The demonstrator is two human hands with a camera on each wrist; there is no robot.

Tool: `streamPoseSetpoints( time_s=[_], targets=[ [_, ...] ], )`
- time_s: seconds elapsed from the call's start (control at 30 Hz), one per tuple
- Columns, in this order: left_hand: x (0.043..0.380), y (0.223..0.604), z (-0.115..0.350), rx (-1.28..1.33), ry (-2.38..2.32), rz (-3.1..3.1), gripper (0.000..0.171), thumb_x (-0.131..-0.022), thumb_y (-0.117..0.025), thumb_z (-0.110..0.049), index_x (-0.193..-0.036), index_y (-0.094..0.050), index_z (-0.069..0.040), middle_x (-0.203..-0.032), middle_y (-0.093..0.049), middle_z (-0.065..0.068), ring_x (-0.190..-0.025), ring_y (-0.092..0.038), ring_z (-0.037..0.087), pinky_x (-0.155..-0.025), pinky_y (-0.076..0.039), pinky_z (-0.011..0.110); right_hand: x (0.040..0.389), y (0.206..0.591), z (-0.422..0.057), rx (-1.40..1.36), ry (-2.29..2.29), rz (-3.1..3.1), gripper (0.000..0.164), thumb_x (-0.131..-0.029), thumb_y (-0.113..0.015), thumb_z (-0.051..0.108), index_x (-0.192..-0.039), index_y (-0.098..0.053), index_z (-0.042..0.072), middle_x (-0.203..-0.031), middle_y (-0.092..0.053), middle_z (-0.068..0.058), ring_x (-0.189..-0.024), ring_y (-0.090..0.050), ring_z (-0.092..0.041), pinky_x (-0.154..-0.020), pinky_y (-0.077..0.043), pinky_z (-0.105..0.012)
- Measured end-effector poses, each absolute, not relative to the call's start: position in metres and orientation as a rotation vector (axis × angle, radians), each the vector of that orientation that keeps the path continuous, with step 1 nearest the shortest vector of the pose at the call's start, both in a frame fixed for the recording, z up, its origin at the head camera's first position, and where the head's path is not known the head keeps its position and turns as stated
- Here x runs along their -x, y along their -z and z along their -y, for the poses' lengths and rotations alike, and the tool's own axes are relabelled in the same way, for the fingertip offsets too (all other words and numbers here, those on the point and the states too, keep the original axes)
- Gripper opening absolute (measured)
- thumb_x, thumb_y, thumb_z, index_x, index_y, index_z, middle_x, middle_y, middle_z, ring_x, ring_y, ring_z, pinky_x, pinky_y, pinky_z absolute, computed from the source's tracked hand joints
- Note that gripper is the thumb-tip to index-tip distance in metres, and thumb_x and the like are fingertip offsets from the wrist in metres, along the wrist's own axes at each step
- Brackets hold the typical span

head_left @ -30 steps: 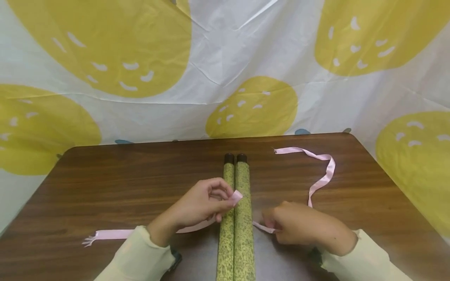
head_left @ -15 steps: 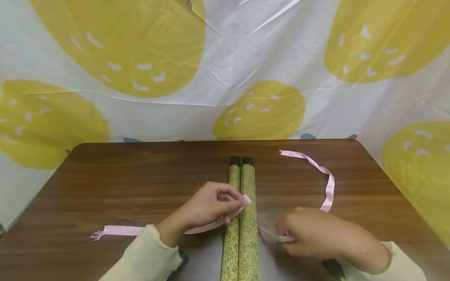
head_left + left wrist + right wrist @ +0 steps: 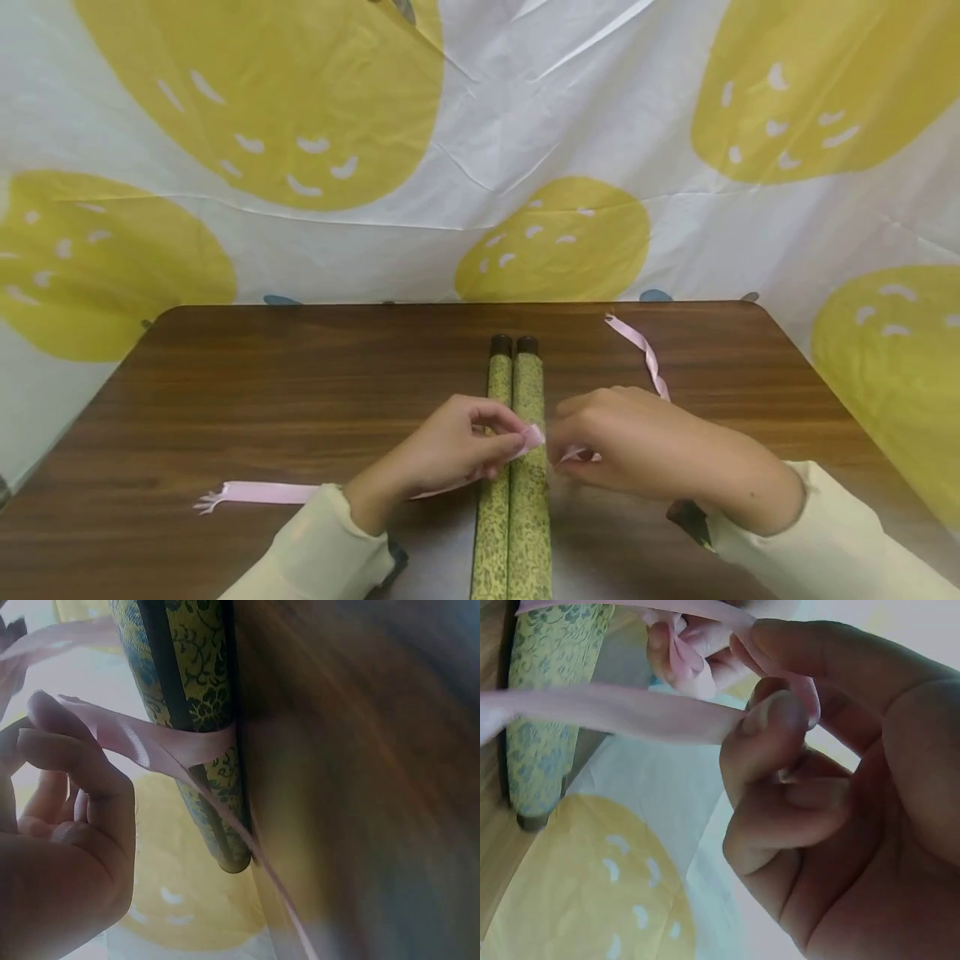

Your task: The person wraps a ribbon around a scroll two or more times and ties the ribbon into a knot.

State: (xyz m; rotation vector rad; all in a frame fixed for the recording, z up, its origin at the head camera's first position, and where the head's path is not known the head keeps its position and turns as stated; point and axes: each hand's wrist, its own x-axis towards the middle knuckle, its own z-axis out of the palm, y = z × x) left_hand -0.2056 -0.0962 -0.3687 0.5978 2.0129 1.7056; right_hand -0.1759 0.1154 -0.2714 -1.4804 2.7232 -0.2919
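Two green-yellow patterned rolls with dark end caps (image 3: 529, 517) lie side by side on the table, like a scroll rolled from both ends. A pink ribbon (image 3: 270, 492) passes around them, as the left wrist view shows. Above the rolls my left hand (image 3: 461, 442) pinches a folded bit of ribbon between thumb and forefinger. Just to the right, my right hand (image 3: 637, 442) holds the ribbon's other length; in the right wrist view this ribbon (image 3: 630, 712) runs over the thumb and between the curled fingers. Part of the ribbon behind both hands is hidden in the head view.
The brown wooden table (image 3: 337, 375) extends around the rolls. One frayed ribbon tail lies to the left; the other trails behind the right hand toward the back. A white curtain with yellow fruit shapes (image 3: 555, 237) hangs behind the table.
My right hand has moved up and in toward the left hand, carrying ribbon. The right ribbon tail has been drawn along the table. The left hand keeps its pinch, nearly in place.
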Motion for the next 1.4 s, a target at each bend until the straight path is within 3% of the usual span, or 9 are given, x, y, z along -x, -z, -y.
streamPoseSetpoints(
  time_s=[0.2, 0.5, 0.6, 0.77, 0.93, 1.03, 1.17, 1.4],
  targets=[
    [0.205, 0.368, 0.095, -0.675, -1.655, -2.098, 0.013, -0.086, -0.065, -0.013, -0.097, -0.070, -0.008, -0.089, -0.066, 0.009, -0.050, -0.055, 0.013, -0.042, -0.041, 0.018, 0.188, 0.274, -0.095, 1.591, 0.250, -2.728, 0.013, -0.075, -0.068, 0.014, -0.072, -0.066, 0.026, -0.068, -0.049, 0.010, -0.057, -0.043, -0.002, -0.045, -0.037, -0.020],
    [0.204, 0.369, 0.094, -0.749, -1.633, -2.058, 0.012, -0.087, -0.065, -0.018, -0.091, -0.069, -0.007, -0.080, -0.069, 0.012, -0.049, -0.055, 0.016, -0.043, -0.044, 0.021, 0.205, 0.282, -0.091, 1.627, 0.302, -2.795, 0.007, -0.075, -0.074, 0.020, -0.077, -0.070, 0.025, -0.074, -0.052, 0.009, -0.057, -0.046, -0.005, -0.051, -0.044, -0.027],
    [0.202, 0.367, 0.094, -0.738, -1.592, -2.080, 0.014, -0.087, -0.065, -0.023, -0.093, -0.071, -0.012, -0.074, -0.067, 0.012, -0.049, -0.055, 0.016, -0.042, -0.042, 0.021, 0.209, 0.284, -0.092, 1.608, 0.343, -2.797, 0.006, -0.076, -0.073, 0.019, -0.077, -0.070, 0.025, -0.076, -0.051, 0.009, -0.059, -0.049, -0.005, -0.053, -0.046, -0.026],
    [0.201, 0.366, 0.096, -0.791, -1.498, -2.055, 0.017, -0.089, -0.063, -0.031, -0.100, -0.073, -0.021, -0.089, -0.074, 0.005, -0.052, -0.057, 0.017, -0.045, -0.044, 0.022, 0.213, 0.287, -0.094, 1.600, 0.368, -2.829, 0.009, -0.075, -0.075, 0.019, -0.075, -0.069, 0.025, -0.075, -0.051, 0.009, -0.060, -0.050, -0.004, -0.054, -0.047, -0.025],
    [0.200, 0.368, 0.096, -0.798, -1.491, -2.038, 0.015, -0.088, -0.065, -0.029, -0.097, -0.072, -0.019, -0.098, -0.074, 0.000, -0.053, -0.058, 0.017, -0.045, -0.045, 0.023, 0.215, 0.291, -0.094, 1.591, 0.363, -2.867, 0.009, -0.074, -0.076, 0.020, -0.074, -0.069, 0.025, -0.074, -0.050, 0.009, -0.058, -0.048, -0.004, -0.052, -0.046, -0.024],
    [0.199, 0.369, 0.094, -0.772, -1.490, -2.063, 0.018, -0.086, -0.065, -0.033, -0.091, -0.072, -0.018, -0.092, -0.075, 0.000, -0.052, -0.057, 0.015, -0.044, -0.044, 0.022, 0.217, 0.294, -0.095, 1.565, 0.379, -2.883, 0.007, -0.075, -0.076, 0.021, -0.075, -0.069, 0.025, -0.074, -0.051, 0.009, -0.058, -0.048, -0.004, -0.052, -0.047, -0.025],
    [0.196, 0.369, 0.093, -0.735, -1.462, -2.115, 0.026, -0.083, -0.067, -0.041, -0.083, -0.072, -0.016, -0.071, -0.070, 0.004, -0.050, -0.057, 0.013, -0.043, -0.043, 0.022, 0.218, 0.299, -0.095, 1.509, 0.399, -2.885, 0.006, -0.077, -0.075, 0.023, -0.076, -0.069, 0.024, -0.074, -0.051, 0.010, -0.059, -0.048, -0.004, -0.052, -0.047, -0.024],
    [0.194, 0.367, 0.090, -0.733, -1.442, -2.158, 0.023, -0.080, -0.069, -0.042, -0.082, -0.074, -0.019, -0.066, -0.066, 0.002, -0.048, -0.056, 0.011, -0.041, -0.040, 0.020, 0.220, 0.307, -0.099, 1.358, 0.371, -2.914, 0.013, -0.077, -0.074, 0.026, -0.089, -0.071, 0.022, -0.086, -0.061, 0.008, -0.068, -0.057, -0.008, -0.057, -0.051, -0.030]
  ],
)
